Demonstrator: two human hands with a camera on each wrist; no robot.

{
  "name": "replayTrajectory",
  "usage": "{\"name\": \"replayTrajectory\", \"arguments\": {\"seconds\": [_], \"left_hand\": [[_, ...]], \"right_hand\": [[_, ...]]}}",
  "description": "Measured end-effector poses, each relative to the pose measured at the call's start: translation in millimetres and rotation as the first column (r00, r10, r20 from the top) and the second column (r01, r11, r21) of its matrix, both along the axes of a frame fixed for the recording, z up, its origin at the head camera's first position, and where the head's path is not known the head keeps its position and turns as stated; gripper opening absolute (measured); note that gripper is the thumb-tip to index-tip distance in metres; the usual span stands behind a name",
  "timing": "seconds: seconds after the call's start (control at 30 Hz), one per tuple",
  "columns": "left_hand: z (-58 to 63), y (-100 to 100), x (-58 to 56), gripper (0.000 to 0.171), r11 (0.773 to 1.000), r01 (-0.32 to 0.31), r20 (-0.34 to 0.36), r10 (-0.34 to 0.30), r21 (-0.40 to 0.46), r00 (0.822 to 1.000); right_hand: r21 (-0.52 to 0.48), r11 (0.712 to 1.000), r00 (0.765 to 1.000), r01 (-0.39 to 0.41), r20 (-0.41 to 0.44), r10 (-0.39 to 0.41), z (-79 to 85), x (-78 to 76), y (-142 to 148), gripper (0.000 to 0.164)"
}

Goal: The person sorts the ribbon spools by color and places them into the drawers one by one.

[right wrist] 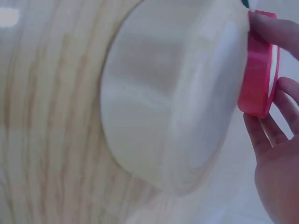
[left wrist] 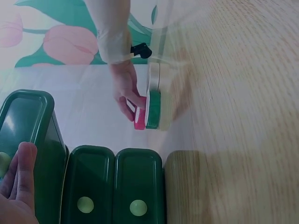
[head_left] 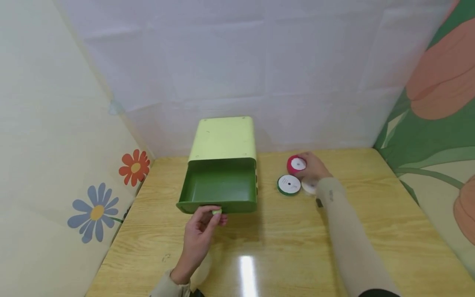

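A yellow-green cabinet has its top green drawer pulled out. My left hand pinches that drawer's pale round knob between thumb and fingers; in the left wrist view only part of this hand shows, at the lower left. To the right of the cabinet, my right hand grips a red ribbon roll by its edge, with the thumb and fingers on opposite sides in the right wrist view. A green ribbon roll and a white ribbon roll lie on the table beside it.
Two smaller green drawers with round knobs sit shut below the pulled-out one. The wooden table meets a white sheet at the back. Flower-printed panels stand at both sides.
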State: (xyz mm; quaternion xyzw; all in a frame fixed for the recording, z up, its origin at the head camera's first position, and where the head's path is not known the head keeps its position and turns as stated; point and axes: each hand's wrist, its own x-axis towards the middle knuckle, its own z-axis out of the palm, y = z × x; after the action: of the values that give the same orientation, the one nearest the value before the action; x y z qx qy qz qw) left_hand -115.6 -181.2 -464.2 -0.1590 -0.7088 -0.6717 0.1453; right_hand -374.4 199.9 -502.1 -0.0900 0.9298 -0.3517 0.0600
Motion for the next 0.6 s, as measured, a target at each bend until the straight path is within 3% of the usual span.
{"name": "replayTrajectory", "arguments": {"seconds": [0.2,0.6], "left_hand": [[1.5,-1.4,-1.1,0.017,1.000,-0.002,0.011,0.002,-0.003,1.000],[-0.2,0.4,-1.4,0.016,1.000,-0.017,-0.001,0.017,-0.010,1.000]], "right_hand": [[-0.120,0.991,0.998,0.057,0.036,-0.053,15.0,5.8,-2.5,0.093],[-0.087,0.992,0.989,-0.088,-0.129,0.076,42.1,9.3,-14.9,0.084]]}}
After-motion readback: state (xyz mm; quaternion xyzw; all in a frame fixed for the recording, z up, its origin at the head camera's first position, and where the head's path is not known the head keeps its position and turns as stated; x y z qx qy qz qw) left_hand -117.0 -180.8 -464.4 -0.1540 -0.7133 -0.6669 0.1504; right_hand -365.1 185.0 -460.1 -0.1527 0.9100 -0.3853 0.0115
